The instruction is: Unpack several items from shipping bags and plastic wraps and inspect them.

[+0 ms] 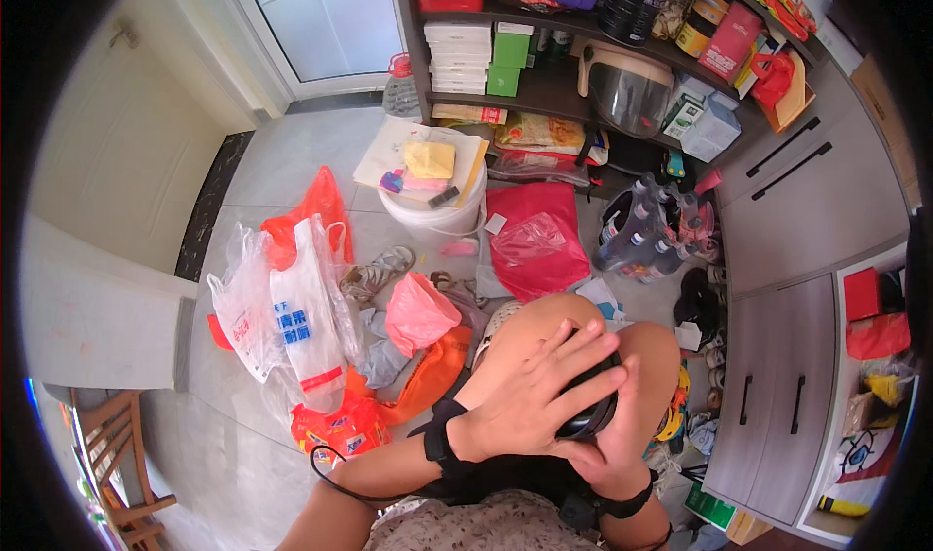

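Both hands are together above the lap, around a round black object [589, 414] whose kind I cannot tell. My left hand [543, 391] lies across its top with the fingers spread over it. Beneath and beside it, my right hand [619, 434] cups the object's right side, partly hidden by the other hand. Black straps circle both wrists. Just left of the knees lie a pink plastic bag [421, 314] and an orange bag [437, 369] on the floor.
White plastic bags [306, 318] lie at the left. A white bucket [437, 219] bearing papers, a red bag [539, 241] and bottles [641, 237] stand or lie ahead. Dark shelves [539, 98] rise behind; grey cabinets [780, 376] line the right, with shoes along their foot.
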A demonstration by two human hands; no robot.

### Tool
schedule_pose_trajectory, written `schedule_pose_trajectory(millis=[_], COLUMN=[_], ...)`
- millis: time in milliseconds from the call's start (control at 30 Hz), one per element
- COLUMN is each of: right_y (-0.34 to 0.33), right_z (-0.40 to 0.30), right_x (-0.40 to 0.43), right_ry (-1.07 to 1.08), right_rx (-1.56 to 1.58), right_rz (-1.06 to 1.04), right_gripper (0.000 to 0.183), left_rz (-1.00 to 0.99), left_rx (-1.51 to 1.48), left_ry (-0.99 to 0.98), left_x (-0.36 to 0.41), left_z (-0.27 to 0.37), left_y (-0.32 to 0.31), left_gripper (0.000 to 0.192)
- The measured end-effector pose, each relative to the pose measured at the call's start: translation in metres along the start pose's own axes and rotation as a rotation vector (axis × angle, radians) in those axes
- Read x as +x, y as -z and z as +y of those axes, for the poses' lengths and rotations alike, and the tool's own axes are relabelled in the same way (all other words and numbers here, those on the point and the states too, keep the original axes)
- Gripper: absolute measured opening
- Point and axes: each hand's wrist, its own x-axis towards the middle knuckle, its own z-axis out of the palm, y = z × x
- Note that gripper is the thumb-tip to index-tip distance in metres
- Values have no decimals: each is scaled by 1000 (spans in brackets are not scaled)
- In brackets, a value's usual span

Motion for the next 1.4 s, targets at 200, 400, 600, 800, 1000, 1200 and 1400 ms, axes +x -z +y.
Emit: schedule_pose_trajectory(millis=[200, 400, 600, 800, 1000, 1200, 1400], right_y=[17, 47, 113, 290, 402, 415, 427], right_z=[3, -46, -133, -46, 177, 233, 191], right_x=[15, 53, 127, 215, 274, 286, 224], right_ry=[-135, -134, -38, -234, -86, -138, -106], right_rx=[-74, -419, -794, -1019, -1321, -1436, -1364], right_rz=[-23, -133, 132, 155, 343, 509, 346], right_gripper=[91, 75, 41, 44, 65, 43, 21], left_rz=[149, 815, 1259, 1301, 878, 773, 340], left_rx=[16, -241, -615, -171, 399, 745, 758], left_ry=[133, 842, 905, 1052, 1340, 1366, 725], left_x=[-8, 10, -34, -51, -94, -57, -12], left_z=[-2, -76, -257, -400, -450, -419, -343], left_y=[12, 33, 149, 191, 181, 153, 50], left_gripper=[77, 41, 41, 43, 54, 59, 21])
